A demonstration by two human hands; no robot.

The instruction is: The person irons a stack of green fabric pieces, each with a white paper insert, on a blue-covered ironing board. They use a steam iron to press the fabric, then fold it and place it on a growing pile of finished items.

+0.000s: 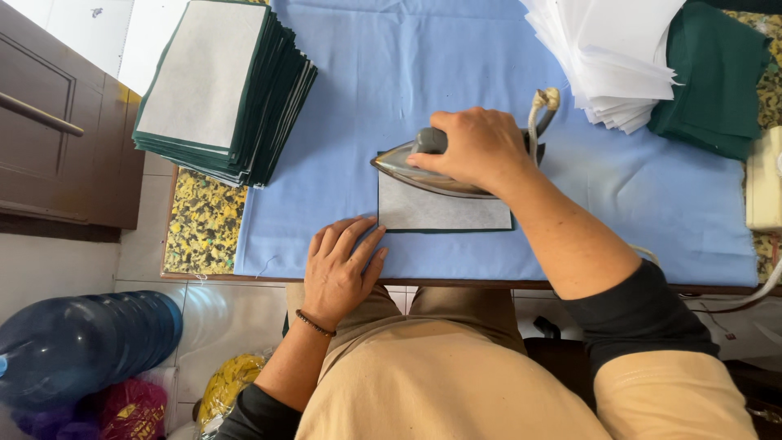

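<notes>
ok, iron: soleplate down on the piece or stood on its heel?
Down. The iron lies flat on the grey-faced fabric piece, right hand gripping its handle; left hand rests flat on the blue cover.

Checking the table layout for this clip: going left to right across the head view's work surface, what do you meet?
Stack of green-edged fabric pieces → left hand flat on the blue cloth → right hand gripping the iron → stack of white sheets → folded dark green fabric.

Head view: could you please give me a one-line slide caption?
Right hand presses an iron onto a white-faced green fabric piece; left hand rests beside it.
</notes>
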